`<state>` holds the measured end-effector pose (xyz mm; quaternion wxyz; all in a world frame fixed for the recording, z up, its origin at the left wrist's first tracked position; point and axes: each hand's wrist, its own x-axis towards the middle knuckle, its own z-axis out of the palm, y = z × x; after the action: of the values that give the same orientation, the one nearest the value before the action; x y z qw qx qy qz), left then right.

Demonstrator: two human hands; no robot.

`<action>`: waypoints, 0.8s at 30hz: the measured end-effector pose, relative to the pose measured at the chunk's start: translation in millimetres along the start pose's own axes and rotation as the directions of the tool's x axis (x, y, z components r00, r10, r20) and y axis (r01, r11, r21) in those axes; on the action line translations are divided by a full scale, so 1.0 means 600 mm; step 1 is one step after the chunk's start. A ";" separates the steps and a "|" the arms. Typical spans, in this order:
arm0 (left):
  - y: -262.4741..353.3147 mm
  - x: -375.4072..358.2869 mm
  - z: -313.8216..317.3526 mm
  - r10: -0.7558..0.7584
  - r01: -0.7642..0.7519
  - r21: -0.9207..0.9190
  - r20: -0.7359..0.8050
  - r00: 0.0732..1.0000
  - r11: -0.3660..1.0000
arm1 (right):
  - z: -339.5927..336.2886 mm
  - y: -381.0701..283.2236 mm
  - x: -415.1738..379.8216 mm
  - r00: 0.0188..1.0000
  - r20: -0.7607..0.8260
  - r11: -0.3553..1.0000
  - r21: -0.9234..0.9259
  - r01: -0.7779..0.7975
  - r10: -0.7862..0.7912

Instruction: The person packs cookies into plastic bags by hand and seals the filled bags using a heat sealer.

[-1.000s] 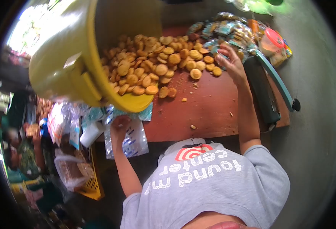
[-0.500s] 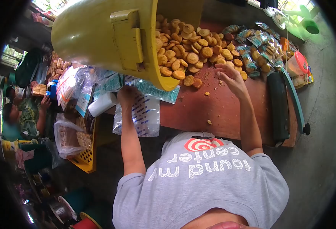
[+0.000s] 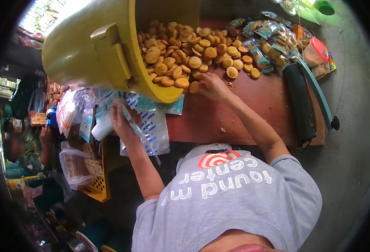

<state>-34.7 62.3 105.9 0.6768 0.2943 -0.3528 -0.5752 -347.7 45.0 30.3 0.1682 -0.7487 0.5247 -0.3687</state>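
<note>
My left hand is closed on a clear and teal plastic bag, above more flat plastic packaging at the table's left side. With its fingertips, my right hand pinches a round biscuit just below the pile of biscuits. That pile spills from the mouth of a yellow bin lying on its side, onto the reddish table. Filled packets of biscuits lie at the pile's right.
A dark sealer with a teal lever stands at the table's right. Near it is a red-lidded tub. Left of my left hand are a white roll and a yellow crate. Another person is at the far left.
My left hand has lifted toward me, with the bag now in its fingers. The right hand has moved left to the pile's edge and taken a biscuit. The whole view has shifted slightly.
</note>
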 end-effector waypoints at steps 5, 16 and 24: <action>0.006 -0.062 0.075 -0.249 0.188 0.522 0.049 0.967 0.832 | 0.010 -0.017 -0.007 0.993 0.072 0.985 -0.154 -0.079 0.091; -0.185 -0.071 0.114 -0.599 0.523 0.325 0.204 0.775 0.788 | -0.120 -0.068 -0.003 0.926 0.322 0.548 0.746 -0.378 0.199; -0.213 -0.052 0.155 -0.562 0.410 0.463 0.260 0.785 0.786 | -0.120 -0.083 -0.011 0.975 0.159 0.882 0.422 -0.208 0.154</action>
<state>-186.2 72.7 52.5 0.3480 0.3837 -0.4933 -0.6988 -368.4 80.0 107.8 0.3967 -0.6605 0.4852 -0.4134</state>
